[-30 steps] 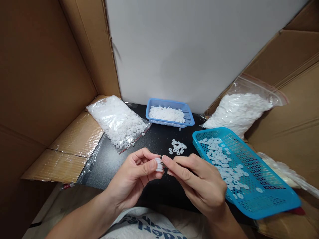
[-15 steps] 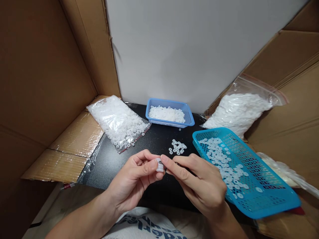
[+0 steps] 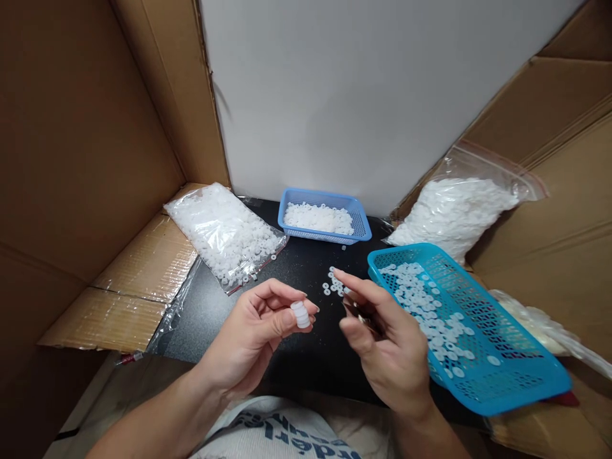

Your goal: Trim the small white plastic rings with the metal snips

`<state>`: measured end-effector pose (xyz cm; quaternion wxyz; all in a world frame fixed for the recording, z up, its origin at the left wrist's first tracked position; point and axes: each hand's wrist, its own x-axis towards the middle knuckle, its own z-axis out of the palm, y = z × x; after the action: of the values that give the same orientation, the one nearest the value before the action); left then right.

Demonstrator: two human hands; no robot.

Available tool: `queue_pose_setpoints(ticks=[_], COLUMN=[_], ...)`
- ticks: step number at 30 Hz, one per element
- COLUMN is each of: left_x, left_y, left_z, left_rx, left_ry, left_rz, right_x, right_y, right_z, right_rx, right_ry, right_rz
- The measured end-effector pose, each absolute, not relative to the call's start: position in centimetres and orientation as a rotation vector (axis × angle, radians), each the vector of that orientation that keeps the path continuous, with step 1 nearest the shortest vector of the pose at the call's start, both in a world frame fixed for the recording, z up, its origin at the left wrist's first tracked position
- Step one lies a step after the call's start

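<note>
Below centre, the left hand [image 3: 251, 335] pinches rings [image 3: 301, 315], probably light, best held by rims; the right hand [image 3: 394, 341] clasps a tool [image 3: 366, 317].

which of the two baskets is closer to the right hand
The larger, teal basket, beside the right hand; the smaller, paler blue basket sits farther back, by the white panel.

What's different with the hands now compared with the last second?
The right hand has drawn off the white stack to the right, its thumb and index finger spread; more of the dark metal object in it now shows. The index fingertip now overlaps the loose white rings in view. Unchanged: the left hand pinches the stack; both baskets stayed put.
</note>
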<state>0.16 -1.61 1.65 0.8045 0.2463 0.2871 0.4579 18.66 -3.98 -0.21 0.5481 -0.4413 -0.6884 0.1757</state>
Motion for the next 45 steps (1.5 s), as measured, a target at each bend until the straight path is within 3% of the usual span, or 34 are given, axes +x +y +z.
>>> queue_pose_setpoints(ticks=[10,17,27,45], left_x=[0.2,0.3,0.8,0.7], left_y=[-1.4,-1.0,-0.3,-0.4], left_z=[1.5,1.3,0.2,0.1], left_rx=[0.572,0.669,0.507,0.582], left_ry=[0.574,0.634,0.463,0.43], left_rz=[0.904,0.955,0.855,0.9], right_x=[17.9,17.5,17.0,16.4], right_y=[-2.8,-2.6,-2.5,-2.4], right_z=[-0.2,0.0,-0.7,-1.0], right_rx=[-0.934,-0.971,-1.007,-0.974], right_ry=[-1.685,-1.688,-1.569,-1.53], right_rz=[0.675,0.577,0.772,0.817])
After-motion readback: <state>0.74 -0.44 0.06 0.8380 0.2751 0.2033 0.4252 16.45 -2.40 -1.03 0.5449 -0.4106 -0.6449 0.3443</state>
